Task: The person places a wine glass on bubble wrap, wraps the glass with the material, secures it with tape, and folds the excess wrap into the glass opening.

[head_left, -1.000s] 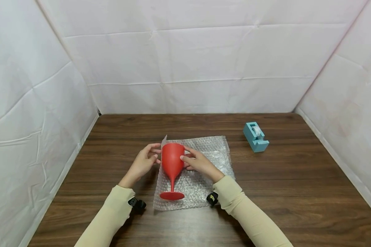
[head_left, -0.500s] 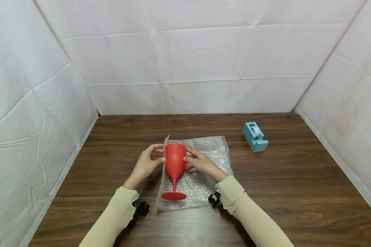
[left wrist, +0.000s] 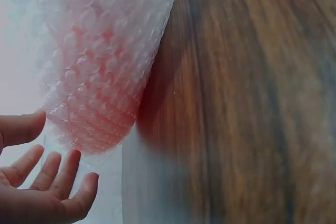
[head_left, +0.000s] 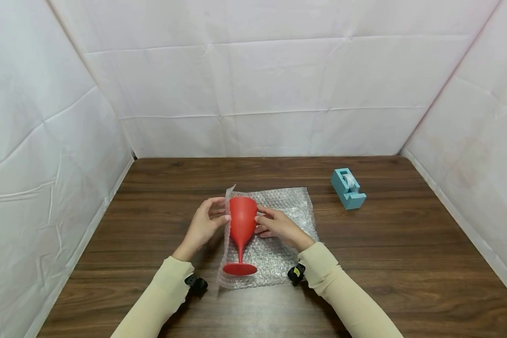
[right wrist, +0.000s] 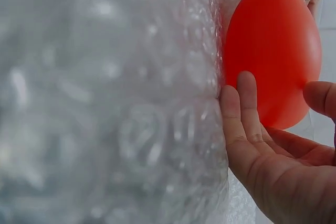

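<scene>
A red wine glass lies on a sheet of bubble wrap, its foot toward me. The sheet's left edge stands raised along the bowl, and in the left wrist view the red shows through this raised wrap. My left hand is at that edge from outside, thumb tip touching the wrap and the other fingers relaxed near the rim end. On the other side, my right hand holds the bowl, thumb on top and fingers along its side and under it, as the bowl in the right wrist view shows.
A light blue tape dispenser with a roll of clear tape stands at the back right of the dark wooden table. White cloth walls enclose the table at the back and both sides.
The wine glass has shifted slightly right, with both hands moving along. My left hand has come closer, its thumb now against the wrap, and the wrap's left edge has risen over the bowl's side.
</scene>
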Tool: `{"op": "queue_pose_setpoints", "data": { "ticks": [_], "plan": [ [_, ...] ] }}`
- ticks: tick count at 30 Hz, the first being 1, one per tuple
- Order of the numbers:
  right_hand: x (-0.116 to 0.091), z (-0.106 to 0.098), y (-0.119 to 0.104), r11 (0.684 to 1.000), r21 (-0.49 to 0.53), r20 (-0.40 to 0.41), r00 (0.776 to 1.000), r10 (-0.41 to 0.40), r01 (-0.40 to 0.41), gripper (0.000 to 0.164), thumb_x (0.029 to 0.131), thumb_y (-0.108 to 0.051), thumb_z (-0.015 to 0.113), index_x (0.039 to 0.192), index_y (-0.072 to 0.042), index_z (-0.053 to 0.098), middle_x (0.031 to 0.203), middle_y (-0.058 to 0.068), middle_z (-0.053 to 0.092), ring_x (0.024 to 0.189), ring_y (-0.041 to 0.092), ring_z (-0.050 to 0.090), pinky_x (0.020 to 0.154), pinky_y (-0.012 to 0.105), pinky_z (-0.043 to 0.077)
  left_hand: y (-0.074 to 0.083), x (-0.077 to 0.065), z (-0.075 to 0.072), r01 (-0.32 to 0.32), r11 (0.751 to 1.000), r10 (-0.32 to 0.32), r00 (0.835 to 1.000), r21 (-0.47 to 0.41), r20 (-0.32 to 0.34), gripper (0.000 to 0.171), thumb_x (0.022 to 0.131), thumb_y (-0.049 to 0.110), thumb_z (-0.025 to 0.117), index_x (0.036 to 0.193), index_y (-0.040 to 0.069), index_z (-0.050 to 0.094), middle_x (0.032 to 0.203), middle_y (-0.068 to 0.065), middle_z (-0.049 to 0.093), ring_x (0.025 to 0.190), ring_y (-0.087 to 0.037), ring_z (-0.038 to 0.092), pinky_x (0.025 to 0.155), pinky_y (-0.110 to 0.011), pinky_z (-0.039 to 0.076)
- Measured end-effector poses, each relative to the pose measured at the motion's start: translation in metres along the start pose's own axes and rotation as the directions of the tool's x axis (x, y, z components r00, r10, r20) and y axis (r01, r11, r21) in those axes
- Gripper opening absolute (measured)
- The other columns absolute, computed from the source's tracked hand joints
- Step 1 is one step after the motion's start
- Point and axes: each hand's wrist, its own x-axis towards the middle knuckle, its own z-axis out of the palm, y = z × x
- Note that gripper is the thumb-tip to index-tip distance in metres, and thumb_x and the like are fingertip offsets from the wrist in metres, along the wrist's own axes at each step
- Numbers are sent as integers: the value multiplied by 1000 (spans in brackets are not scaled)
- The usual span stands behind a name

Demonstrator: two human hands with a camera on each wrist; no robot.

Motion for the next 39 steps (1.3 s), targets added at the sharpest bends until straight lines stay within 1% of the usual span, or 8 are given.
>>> {"op": "queue_pose_setpoints", "data": {
  "ticks": [6, 10, 19, 23, 27, 33, 36, 39],
  "plan": [
    [1, -1, 2, 1000, 16, -1, 1000, 1, -1, 51, 100, -17, 44, 148, -5, 34, 129, 21, 57, 89, 16, 66, 83, 37, 56, -2, 1, 2, 63, 998, -64, 998, 30, 29, 53, 89, 8, 67, 137, 1, 46, 139, -22, 48, 121, -39, 55, 94, -47, 50],
    [1, -1, 2, 999, 36, -5, 1000, 10, -10, 50, 100, -16, 42, 148, -3, 34, 128, 22, 56, 86, 14, 65, 83, 35, 56, -2, 2, 4, 92, 996, -93, 994, 18, 65, 56, 91, 13, 66, 141, 2, 42, 141, -22, 46, 122, -40, 54, 96, -47, 49],
    [1, -2, 4, 996, 83, -38, 999, 18, -15, 48, 98, -13, 43, 143, 2, 36, 113, 18, 59, 79, 13, 63, 78, 33, 57, -1, 4, 5, 141, 990, -142, 982, 14, 125, 64, 93, 19, 63, 147, 2, 33, 146, -22, 41, 123, -41, 52, 100, -50, 46],
    [1, -2, 4, 994, 105, -57, 998, 31, -25, 43, 98, -12, 43, 138, 4, 38, 113, 18, 59, 78, 15, 65, 77, 33, 57, -2, 5, 7, 134, 991, -135, 979, 11, 151, 65, 94, 19, 61, 148, 1, 31, 146, -24, 41, 123, -42, 52, 100, -50, 45],
    [-1, -3, 3, 995, 92, -59, 997, 44, -38, 38, 102, -17, 43, 133, 4, 44, 116, 21, 57, 80, 16, 65, 79, 34, 57, -3, 7, 10, 128, 992, -128, 978, 5, 167, 65, 94, 20, 61, 149, 4, 31, 147, -24, 39, 124, -42, 51, 101, -50, 44],
    [-2, -7, 4, 997, 64, -42, 998, 50, -47, 43, 103, -29, 44, 131, 4, 51, 114, 18, 60, 83, 15, 65, 82, 35, 56, -1, 10, 16, 146, 989, -143, 974, -6, 177, 67, 94, 23, 61, 150, 5, 28, 148, -23, 37, 128, -43, 46, 103, -53, 41],
    [-3, -8, 4, 998, 58, -21, 999, 39, -38, 45, 103, -29, 44, 131, 5, 51, 114, 17, 61, 84, 14, 65, 84, 35, 56, 1, 10, 18, 150, 989, -148, 973, -1, 178, 68, 95, 25, 60, 151, 5, 27, 149, -23, 36, 129, -43, 45, 104, -53, 40],
    [-4, -9, 5, 998, 60, -19, 999, 37, -36, 44, 103, -29, 44, 130, 6, 52, 110, 15, 61, 85, 14, 64, 84, 34, 55, 3, 10, 20, 151, 988, -149, 973, 3, 177, 69, 95, 26, 60, 151, 5, 26, 149, -23, 36, 127, -43, 47, 103, -53, 41]
  ]
}}
